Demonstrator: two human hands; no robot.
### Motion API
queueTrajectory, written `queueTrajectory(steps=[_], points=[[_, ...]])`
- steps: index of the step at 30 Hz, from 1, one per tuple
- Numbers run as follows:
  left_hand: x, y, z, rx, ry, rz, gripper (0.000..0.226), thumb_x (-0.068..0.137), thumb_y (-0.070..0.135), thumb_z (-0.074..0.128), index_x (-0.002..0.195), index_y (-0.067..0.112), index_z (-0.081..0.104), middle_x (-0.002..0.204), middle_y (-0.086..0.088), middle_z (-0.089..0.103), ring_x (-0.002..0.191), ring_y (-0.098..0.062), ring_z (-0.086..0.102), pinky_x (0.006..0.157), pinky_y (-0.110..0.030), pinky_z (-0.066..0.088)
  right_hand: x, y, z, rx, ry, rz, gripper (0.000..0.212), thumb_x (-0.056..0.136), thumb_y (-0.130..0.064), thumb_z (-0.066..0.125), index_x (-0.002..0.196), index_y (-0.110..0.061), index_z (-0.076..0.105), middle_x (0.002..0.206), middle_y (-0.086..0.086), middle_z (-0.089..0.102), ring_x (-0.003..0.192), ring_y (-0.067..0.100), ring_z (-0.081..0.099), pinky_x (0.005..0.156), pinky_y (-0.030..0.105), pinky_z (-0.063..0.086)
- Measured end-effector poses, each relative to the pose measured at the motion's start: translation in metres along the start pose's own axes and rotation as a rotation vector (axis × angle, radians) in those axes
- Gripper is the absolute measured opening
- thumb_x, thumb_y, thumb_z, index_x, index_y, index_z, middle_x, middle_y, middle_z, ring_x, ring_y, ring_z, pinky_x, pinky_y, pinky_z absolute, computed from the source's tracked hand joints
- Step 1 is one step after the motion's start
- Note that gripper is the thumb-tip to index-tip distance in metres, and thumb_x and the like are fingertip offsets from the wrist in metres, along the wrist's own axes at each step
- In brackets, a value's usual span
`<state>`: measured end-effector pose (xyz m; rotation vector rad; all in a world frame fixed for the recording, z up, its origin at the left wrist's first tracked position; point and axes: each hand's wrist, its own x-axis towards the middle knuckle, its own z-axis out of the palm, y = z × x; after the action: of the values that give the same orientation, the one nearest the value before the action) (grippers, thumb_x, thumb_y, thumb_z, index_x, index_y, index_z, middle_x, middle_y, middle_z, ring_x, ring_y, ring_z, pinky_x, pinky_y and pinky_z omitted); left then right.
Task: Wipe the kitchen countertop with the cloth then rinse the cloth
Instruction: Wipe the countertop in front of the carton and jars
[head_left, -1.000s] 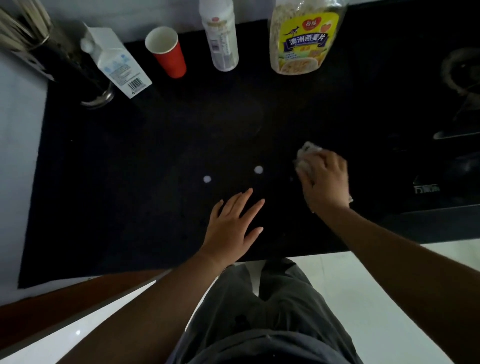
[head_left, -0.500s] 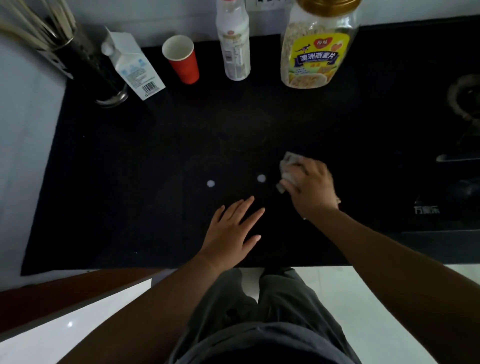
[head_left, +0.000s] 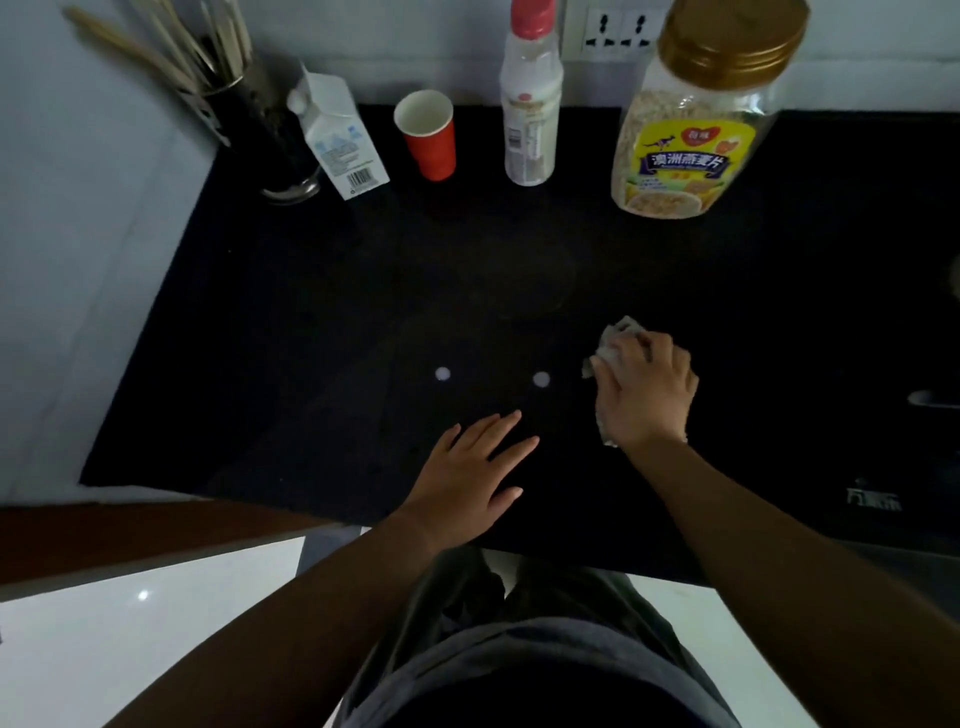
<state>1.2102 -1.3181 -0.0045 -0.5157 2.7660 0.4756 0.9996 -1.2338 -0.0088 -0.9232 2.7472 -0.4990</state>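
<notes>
cloth (head_left: 612, 347), pale and crumpled, sits bunched under the right hand (head_left: 644, 391) on the black countertop (head_left: 322, 322), its edges poking out past the fingertips and beside the wrist. that hand is curled down over it, fingers closed around the wad and pressing it to the surface. the left hand (head_left: 470, 475) lies flat on the countertop with fingers spread, holding nothing. two small white spots (head_left: 541, 379) lie between the hands, the nearer one just left of the cloth. along the back wall stand a utensil holder (head_left: 260, 140), a milk carton (head_left: 337, 137), a red paper cup (head_left: 428, 135), a white bottle (head_left: 530, 104) and an oat jar (head_left: 691, 130).
</notes>
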Motion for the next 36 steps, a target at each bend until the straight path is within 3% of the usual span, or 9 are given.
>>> queueTrajectory(steps=[6, 13, 17, 21, 23, 27, 32, 36], points=[[0.003, 0.001, -0.004, -0.061, 0.008, -0.004, 0.058, 0.091, 0.044, 0.043, 0.144, 0.035, 0.021, 0.158, 0.006, 0.007, 0.144, -0.012, 0.008, 0.115, -0.043, 0.012, -0.017, 0.015, 0.001, 0.011, -0.026, -0.267, 0.035, 0.085, -0.043, 0.057, 0.113, -0.023, 0.061, 0.120, 0.006, 0.053, 0.111, 0.030, 0.048, 0.091, 0.045, 0.039], [0.020, -0.024, -0.036, -0.235, 0.201, 0.030, 0.042, 0.090, 0.035, 0.050, 0.131, 0.024, 0.050, 0.137, 0.002, 0.048, 0.128, -0.012, 0.042, 0.104, -0.029, 0.036, 0.029, -0.023, 0.011, -0.031, 0.095, 0.106, 0.038, 0.091, -0.045, 0.044, 0.120, -0.024, 0.054, 0.124, 0.011, 0.046, 0.113, 0.033, 0.041, 0.095, 0.047, 0.033], [0.032, -0.062, -0.055, -0.192, 0.262, 0.017, 0.041, 0.089, 0.033, 0.053, 0.127, 0.020, 0.054, 0.133, -0.001, 0.051, 0.122, -0.016, 0.046, 0.100, -0.031, 0.039, -0.009, -0.041, 0.022, 0.041, 0.052, -0.020, 0.033, 0.088, -0.043, 0.053, 0.114, -0.024, 0.059, 0.121, 0.008, 0.051, 0.112, 0.032, 0.045, 0.094, 0.045, 0.036], [0.032, -0.106, -0.060, -0.176, 0.197, -0.027, 0.044, 0.090, 0.037, 0.049, 0.132, 0.024, 0.048, 0.138, 0.003, 0.045, 0.129, -0.013, 0.040, 0.104, -0.031, 0.035, -0.043, -0.033, 0.021, 0.064, 0.133, -0.057, 0.031, 0.085, -0.039, 0.061, 0.111, -0.023, 0.064, 0.115, 0.005, 0.057, 0.108, 0.030, 0.050, 0.088, 0.041, 0.040], [0.030, -0.124, -0.063, -0.153, 0.178, -0.029, 0.045, 0.090, 0.040, 0.047, 0.133, 0.025, 0.045, 0.141, 0.003, 0.042, 0.132, -0.013, 0.035, 0.106, -0.033, 0.033, -0.040, -0.034, 0.024, 0.035, 0.178, 0.022, 0.031, 0.086, -0.039, 0.060, 0.111, -0.022, 0.063, 0.117, 0.008, 0.056, 0.109, 0.033, 0.049, 0.088, 0.043, 0.040], [0.026, -0.160, -0.066, -0.052, 0.175, -0.054, 0.049, 0.091, 0.043, 0.044, 0.136, 0.025, 0.041, 0.148, 0.001, 0.035, 0.137, -0.017, 0.030, 0.109, -0.038, 0.030, -0.010, -0.079, 0.037, 0.056, 0.238, 0.396, 0.035, 0.091, -0.043, 0.047, 0.116, -0.021, 0.058, 0.126, 0.010, 0.048, 0.116, 0.034, 0.041, 0.097, 0.047, 0.034], [0.006, -0.200, -0.048, 0.025, 0.140, -0.036, 0.055, 0.094, 0.042, 0.038, 0.145, 0.028, 0.026, 0.157, -0.002, 0.017, 0.144, -0.021, 0.016, 0.114, -0.045, 0.022, -0.034, -0.133, 0.064, 0.068, 0.111, 0.046, 0.033, 0.087, -0.043, 0.051, 0.114, -0.026, 0.060, 0.122, 0.003, 0.054, 0.112, 0.029, 0.047, 0.093, 0.042, 0.038], [0.005, -0.204, -0.042, -0.006, 0.161, -0.005, 0.053, 0.095, 0.041, 0.037, 0.145, 0.028, 0.025, 0.157, -0.004, 0.018, 0.144, -0.022, 0.014, 0.114, -0.047, 0.019, -0.074, -0.115, 0.064, 0.004, 0.141, -0.026, 0.034, 0.084, -0.051, 0.047, 0.104, -0.029, 0.063, 0.115, 0.000, 0.057, 0.107, 0.027, 0.051, 0.088, 0.040, 0.042]])
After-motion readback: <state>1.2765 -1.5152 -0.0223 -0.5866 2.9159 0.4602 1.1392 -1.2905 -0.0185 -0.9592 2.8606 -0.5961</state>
